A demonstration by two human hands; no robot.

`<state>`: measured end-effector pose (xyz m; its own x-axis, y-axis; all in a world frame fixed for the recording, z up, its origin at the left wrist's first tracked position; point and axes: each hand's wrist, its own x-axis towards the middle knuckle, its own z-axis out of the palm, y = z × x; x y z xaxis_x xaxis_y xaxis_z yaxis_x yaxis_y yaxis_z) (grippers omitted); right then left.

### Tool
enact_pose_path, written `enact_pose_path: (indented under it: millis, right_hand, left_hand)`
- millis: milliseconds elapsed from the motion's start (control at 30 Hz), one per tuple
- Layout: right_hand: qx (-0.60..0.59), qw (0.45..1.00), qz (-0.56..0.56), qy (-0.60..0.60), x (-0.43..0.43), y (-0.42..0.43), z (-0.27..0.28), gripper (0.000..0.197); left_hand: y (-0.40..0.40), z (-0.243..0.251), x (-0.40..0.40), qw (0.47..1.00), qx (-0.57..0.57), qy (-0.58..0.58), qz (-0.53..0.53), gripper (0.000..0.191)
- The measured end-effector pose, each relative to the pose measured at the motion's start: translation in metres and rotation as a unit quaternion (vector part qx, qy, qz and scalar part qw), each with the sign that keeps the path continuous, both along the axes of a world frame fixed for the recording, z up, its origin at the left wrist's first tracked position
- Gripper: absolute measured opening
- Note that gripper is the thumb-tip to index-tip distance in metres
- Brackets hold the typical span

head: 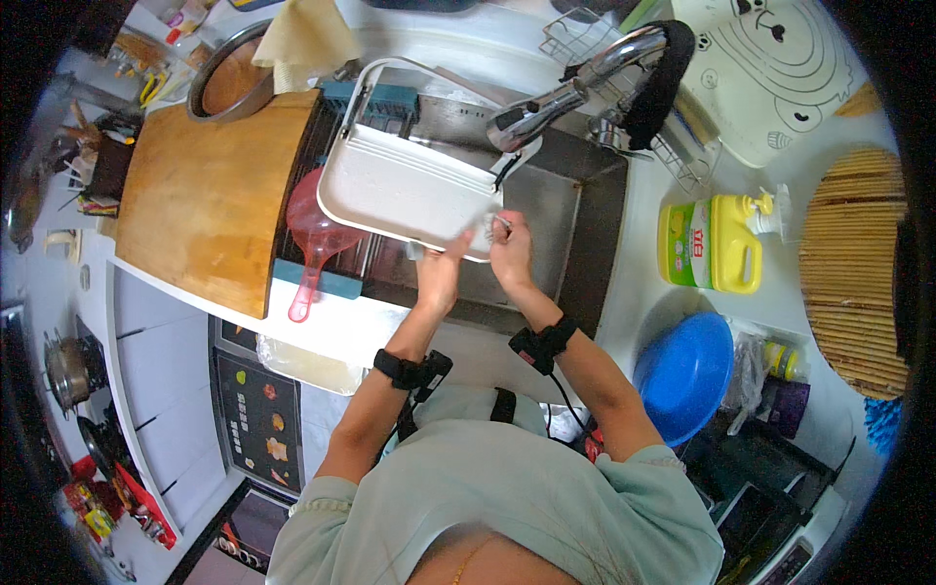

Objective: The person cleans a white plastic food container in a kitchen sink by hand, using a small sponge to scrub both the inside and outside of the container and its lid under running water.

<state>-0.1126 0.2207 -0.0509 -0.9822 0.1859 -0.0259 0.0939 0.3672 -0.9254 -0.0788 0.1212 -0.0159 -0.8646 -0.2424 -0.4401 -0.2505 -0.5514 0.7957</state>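
Note:
A white plastic bin [409, 190] with ridges along its far side and a raised loop handle is held tilted over the stainless-steel sink [537, 234]. My left hand [439, 278] grips its near rim, thumb over the edge. At the bin's near right corner, my right hand [512, 248] pinches a small greyish-white scrubber [491, 227] against the inner surface; blur hides its exact kind. The chrome faucet [537, 117] reaches over the sink behind the bin. A translucent red plastic ladle [313, 241] lies left of the bin, partly covered by it.
A wooden cutting board [208, 197] covers the left counter, with a metal bowl [201, 80] at its back. To the right stand a yellow detergent jug [720, 245], a blue basin [691, 380] and a round slatted mat [848, 285]. A wire rack [684, 157] adjoins the faucet.

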Motion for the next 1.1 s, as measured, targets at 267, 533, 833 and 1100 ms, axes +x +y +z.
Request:
enact_pose_path:
  millis: [267,533,833,1100]
  right_hand:
    - [0.287,0.956,0.053,0.038,-0.031,0.025,0.016,0.01]
    - [0.208,0.974,0.076,0.057,-0.05,0.022,0.003,0.007]
    - [0.237,0.963,0.074,0.101,-0.061,0.014,0.009,0.005]
    - [0.28,0.958,-0.002,0.068,-0.109,-0.033,0.011,0.012]
  left_hand:
    - [0.002,-0.014,-0.001,0.996,0.036,-0.082,-0.014,0.032]
    - [-0.005,-0.01,-0.017,0.995,-0.096,-0.035,-0.002,0.03]
    - [-0.02,-0.003,-0.007,0.982,-0.066,-0.059,-0.165,0.015]
    - [-0.013,-0.004,-0.003,0.949,-0.113,-0.099,-0.278,0.017]
